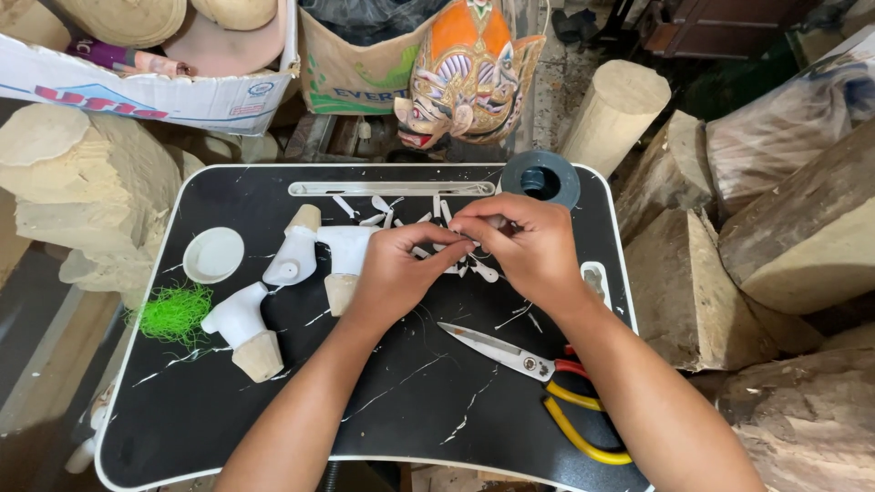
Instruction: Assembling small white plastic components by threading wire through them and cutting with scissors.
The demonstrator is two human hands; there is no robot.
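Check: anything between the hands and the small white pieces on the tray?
Nothing visible. Both hands, left and right, are already on the white pieces, fingertips meeting over the pile. The scissors lie nearer the person, and the white figures lie left of the pile, all clear of it.

**Around the black marbled tray**

Scissors (538,383) with red and yellow handles lie near right on the tray (273,428). A tuft of green fibre (175,312) sits at the left edge, a white dish (213,254) just beyond it. Far side, a painted carved mask (469,73) faces us, with a grey tape roll (541,178) to its right. Pale wood blocks (729,273) crowd the right.
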